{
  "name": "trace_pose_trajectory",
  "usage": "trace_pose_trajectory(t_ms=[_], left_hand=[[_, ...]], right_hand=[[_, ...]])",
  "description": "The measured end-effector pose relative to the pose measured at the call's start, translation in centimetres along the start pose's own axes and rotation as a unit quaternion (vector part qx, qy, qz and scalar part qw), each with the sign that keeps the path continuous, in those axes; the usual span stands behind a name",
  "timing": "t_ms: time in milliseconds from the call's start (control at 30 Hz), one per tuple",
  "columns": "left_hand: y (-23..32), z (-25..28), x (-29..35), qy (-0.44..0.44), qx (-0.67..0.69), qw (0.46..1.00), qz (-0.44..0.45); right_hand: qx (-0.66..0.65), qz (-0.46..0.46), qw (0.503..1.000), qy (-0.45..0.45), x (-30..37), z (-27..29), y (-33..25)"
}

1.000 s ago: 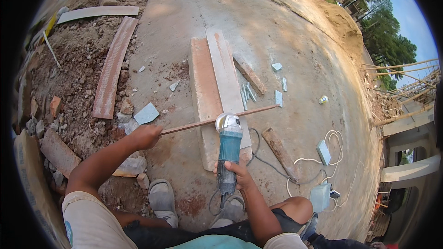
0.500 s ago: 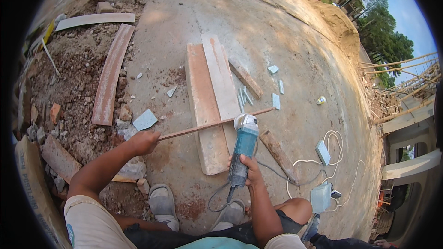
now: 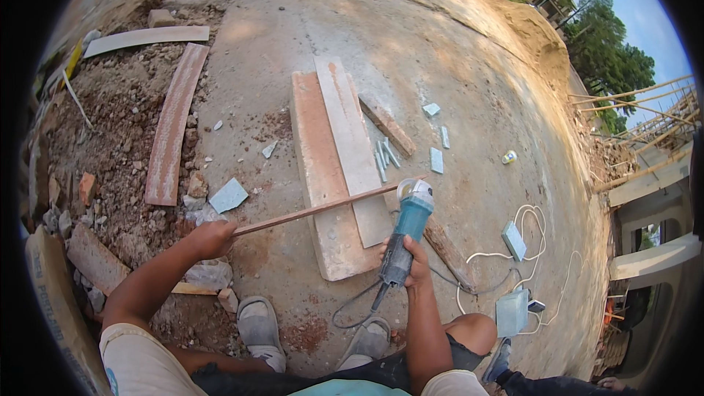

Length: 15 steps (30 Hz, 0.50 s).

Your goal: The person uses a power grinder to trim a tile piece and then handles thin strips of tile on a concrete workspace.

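Observation:
My left hand (image 3: 213, 240) is closed around the near end of a long, thin reddish-brown strip (image 3: 301, 214). The strip slants up to the right, crossing over a thick concrete-like block (image 3: 312, 161) and the pale plank-shaped slab (image 3: 345, 132) on it. In my right hand (image 3: 414, 260) is a teal and black angle grinder (image 3: 407, 231), gripped by its body. Its guarded disc head is at the strip's far end; whether the disc touches it, I cannot tell.
Small bluish tile pieces (image 3: 436, 160) lie beyond the grinder. A weathered wooden piece (image 3: 449, 253), white cable (image 3: 544, 238) and blue-grey box (image 3: 512, 313) are on the right. Rubble (image 3: 117, 125) with a long slab (image 3: 174, 128) spreads left. Another person's leg (image 3: 535, 385) shows at lower right.
My left hand has drawn the strip a little to the left. The grinder has moved right and tilted, its head now nearer the strip's far end.

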<state>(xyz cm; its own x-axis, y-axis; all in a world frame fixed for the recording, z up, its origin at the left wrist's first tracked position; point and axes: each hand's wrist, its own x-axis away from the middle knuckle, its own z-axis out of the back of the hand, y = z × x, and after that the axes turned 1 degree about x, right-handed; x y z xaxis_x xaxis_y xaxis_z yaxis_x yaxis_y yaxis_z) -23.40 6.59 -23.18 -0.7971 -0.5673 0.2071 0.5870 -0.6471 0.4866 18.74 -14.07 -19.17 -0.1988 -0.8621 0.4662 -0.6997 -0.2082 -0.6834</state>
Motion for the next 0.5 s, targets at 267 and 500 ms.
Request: trace_pose_trajectory(t_ms=[267,500], left_hand=[[-1.3,0.0,1.6,-0.006,-0.011,1.000,-0.009],[-2.0,-0.2,2.8,0.003,-0.010,1.000,-0.018]], right_hand=[[-0.023,0.018,1.000,0.009,-0.6,1.1,-1.3],[-0.042,0.072,0.996,0.036,-0.9,2.3,-2.8]])
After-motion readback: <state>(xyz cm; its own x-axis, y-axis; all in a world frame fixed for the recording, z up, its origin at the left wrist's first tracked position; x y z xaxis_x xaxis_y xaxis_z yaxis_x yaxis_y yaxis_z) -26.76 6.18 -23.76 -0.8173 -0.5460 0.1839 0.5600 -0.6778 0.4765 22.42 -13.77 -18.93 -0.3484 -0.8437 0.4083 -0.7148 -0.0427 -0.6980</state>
